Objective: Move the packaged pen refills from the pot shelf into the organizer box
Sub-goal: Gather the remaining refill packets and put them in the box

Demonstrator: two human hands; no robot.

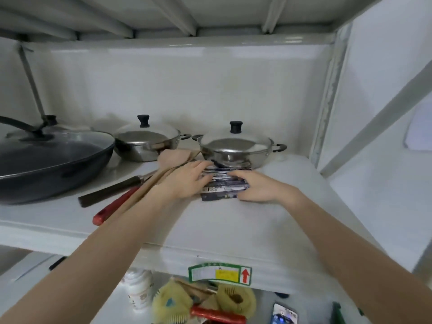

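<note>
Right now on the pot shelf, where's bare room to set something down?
Bare patches: right of the refill packs, out to the shelf's right edge, and the front strip before both hands. Crowded: left side, with the wok, utensil handles and two steel pots behind.

We saw bright, even light with soft shadows, glare on the steel pot lids [236, 139], overall softness, and wide-angle bending toward the edges.
</note>
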